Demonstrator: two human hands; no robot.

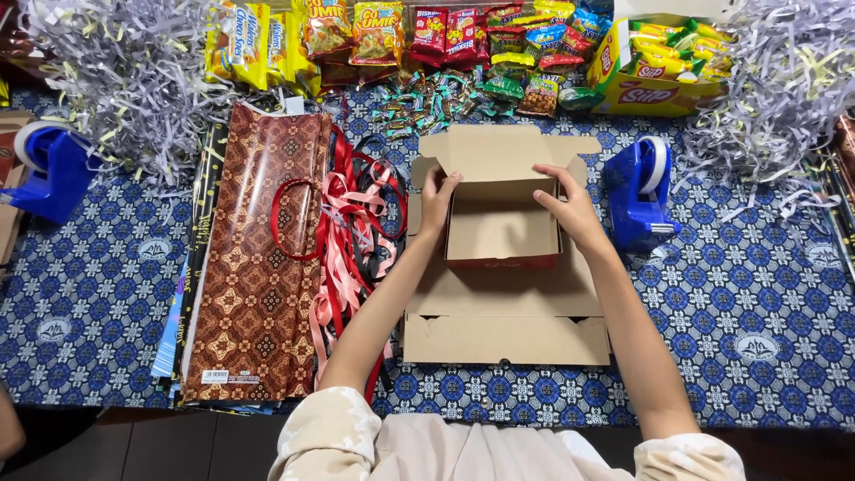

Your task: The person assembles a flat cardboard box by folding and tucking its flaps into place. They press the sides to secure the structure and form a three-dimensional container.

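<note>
Right now my left hand (436,200) grips the left wall of a brown cardboard box (501,227) at the centre of the frame, fingers curled over the edge, while my right hand (570,207) clasps the right wall, fingers bent over the rim and thumb outside. Its interior is bare, its back flap stands open toward the top of the frame, and a wide flat flap lies toward me on the blue patterned tablecloth (757,303). Just left of the box lies a tangle of red and pink ribbons (356,223), and beside those a long brown gift bag (258,267) with a diamond pattern and a small white label at its lower left corner. Blue tape dispensers sit at the right (639,191) and far left (49,165). Along the top edge lie yellow, red and green snack packets (445,36), a yellow carton (655,76), and heaps of grey shredded paper (125,80) in both upper corners.
</note>
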